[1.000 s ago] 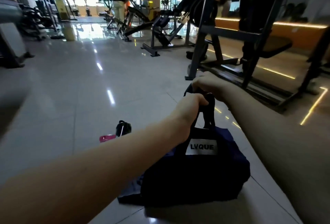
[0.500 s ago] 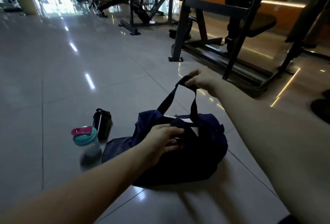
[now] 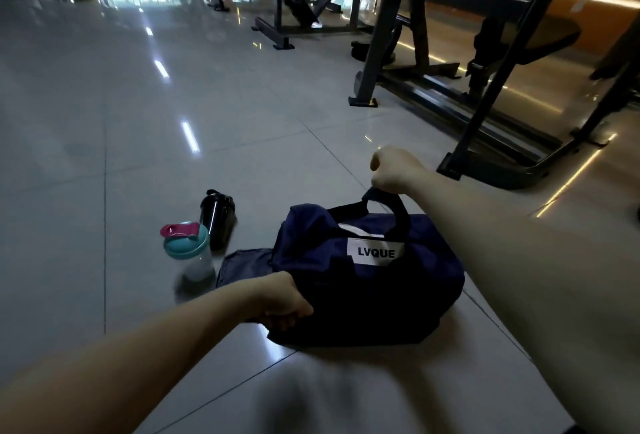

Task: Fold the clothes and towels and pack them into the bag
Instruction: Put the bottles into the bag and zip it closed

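On the floor (image 3: 138, 156), bag (image 3: 367, 288) turned label-up; left grip (image 3: 280, 298) now clutching its edge, right grip (image 3: 394, 170) holding handle (image 3: 381, 195)

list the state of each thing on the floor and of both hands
bag: slumped on the floor, zip unclear
left hand: grips the bag's near corner
right hand: grips the handle
teal-lidded bottle: upright, lid on
black bottle: upright, lid on
grey fabric: flat beside the bag
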The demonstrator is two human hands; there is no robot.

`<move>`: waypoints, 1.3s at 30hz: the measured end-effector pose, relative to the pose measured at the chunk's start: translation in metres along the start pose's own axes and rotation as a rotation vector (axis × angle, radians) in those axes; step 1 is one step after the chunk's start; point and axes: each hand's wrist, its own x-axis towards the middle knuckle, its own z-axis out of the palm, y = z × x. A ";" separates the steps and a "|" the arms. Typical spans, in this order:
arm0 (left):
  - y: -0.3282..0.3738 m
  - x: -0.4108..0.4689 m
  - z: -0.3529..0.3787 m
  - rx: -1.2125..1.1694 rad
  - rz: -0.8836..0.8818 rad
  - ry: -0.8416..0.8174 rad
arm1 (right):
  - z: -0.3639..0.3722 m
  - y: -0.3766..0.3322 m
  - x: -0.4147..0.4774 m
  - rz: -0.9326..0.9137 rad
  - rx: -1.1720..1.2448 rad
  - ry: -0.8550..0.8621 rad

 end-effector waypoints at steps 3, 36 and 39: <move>-0.026 0.002 -0.039 0.206 -0.025 0.094 | 0.027 -0.036 -0.004 -0.131 -0.048 0.001; -0.085 0.008 -0.066 -0.150 0.269 0.354 | 0.137 -0.023 -0.144 -0.253 -0.396 -0.348; -0.081 0.008 -0.011 -0.059 0.352 0.293 | 0.129 -0.010 -0.162 -0.222 -0.375 -0.324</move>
